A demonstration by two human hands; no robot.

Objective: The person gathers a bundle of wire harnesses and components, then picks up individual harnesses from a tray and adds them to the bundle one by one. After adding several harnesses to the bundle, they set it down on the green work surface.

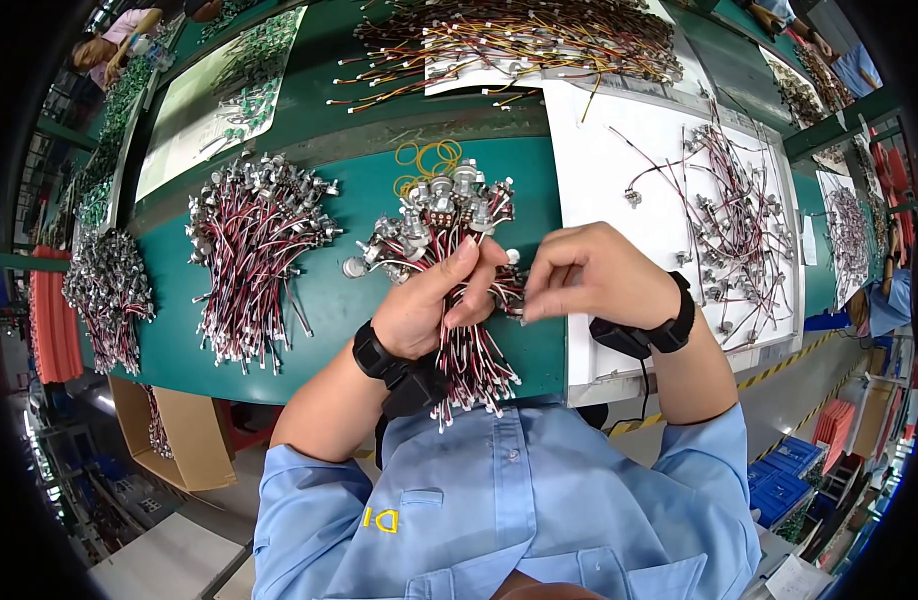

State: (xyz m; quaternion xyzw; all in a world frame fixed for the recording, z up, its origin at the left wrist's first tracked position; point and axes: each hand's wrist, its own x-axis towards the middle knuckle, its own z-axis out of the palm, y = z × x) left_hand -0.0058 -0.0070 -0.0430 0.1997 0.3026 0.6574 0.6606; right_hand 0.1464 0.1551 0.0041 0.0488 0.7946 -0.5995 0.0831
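Observation:
My left hand (429, 295) is wrapped round a bundle of wire leads (474, 365) at its middle. Red, black and white wires fan out below the fingers and end in small white connectors. Silvery round metal parts, which look like potentiometers, crowd the top of the bundle. Close to its right side, my right hand (604, 275) is closed in a pinch near some wire ends; what its fingertips hold is too small to make out. Several yellow rubber bands (429, 155) lie on the green mat (364, 345) just beyond the bundle.
Two similar bundles, one nearer (254, 235) and one farther left (109, 285), lie on the mat. Loose wired parts (739, 215) are spread over a white board (589, 150) at right. Yellow-wired leads (539, 45) cover the far shelf. A cardboard box (194, 430) stands below the table's left edge.

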